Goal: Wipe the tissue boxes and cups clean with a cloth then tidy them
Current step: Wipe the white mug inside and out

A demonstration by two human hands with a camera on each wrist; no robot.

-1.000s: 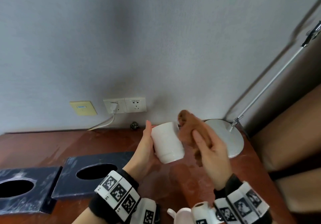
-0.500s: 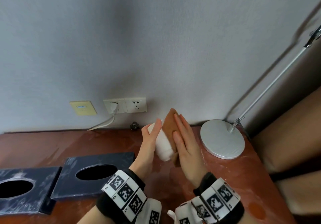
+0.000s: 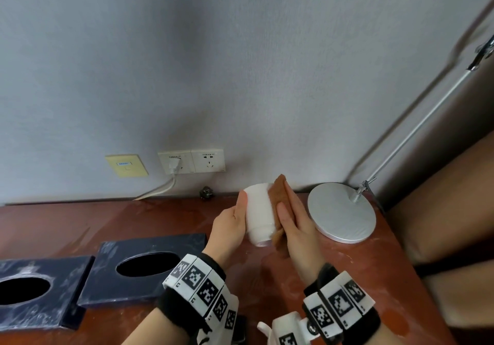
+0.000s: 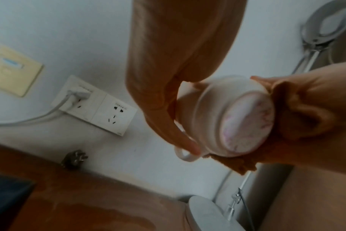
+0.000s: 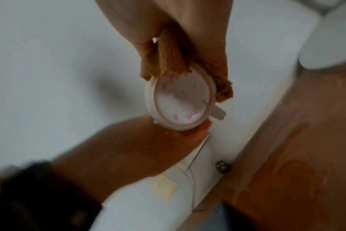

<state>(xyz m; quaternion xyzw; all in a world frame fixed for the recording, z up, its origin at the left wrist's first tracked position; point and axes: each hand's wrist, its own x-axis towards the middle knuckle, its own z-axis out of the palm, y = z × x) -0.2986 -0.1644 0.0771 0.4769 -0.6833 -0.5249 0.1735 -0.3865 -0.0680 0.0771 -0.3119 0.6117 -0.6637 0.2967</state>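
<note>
White cup [image 3: 258, 214] held in the air above the wooden table [image 3: 112, 221], tilted, base toward the camera, just left of the lamp base [image 3: 341, 212]. Left hand [image 3: 229, 227] grips the cup's left side, thumb along the wall. Right hand [image 3: 295, 220] presses a brown cloth [image 3: 278, 197] flat against the cup's right side, fingers straight; cloth sandwiched between palm and cup.

Room: wall close behind the cup, lamp base near on the right, table edge beyond that. Bare table left of the cup up to the two dark tissue boxes, nearer one [image 3: 145, 264] and farther-left one [image 3: 34, 294], both well apart from the cup.

Left wrist view shows the cup's underside [image 4: 247, 123] with pink marks and the handle [image 4: 185, 154] by a fingertip; head view hides the handle. Right wrist view shows the same marked base [image 5: 181, 101], cloth bunched [image 5: 174, 62] over its upper edge, handle stub sticking out on the side.

A second white cup [image 3: 280, 328] at the bottom edge of the head view, cut off by the wrist bands. Wrist views blurred. Small dark plug [image 3: 207, 192] at the wall behind the cup; socket [image 3: 191, 161] above it with a cord plugged in.
</note>
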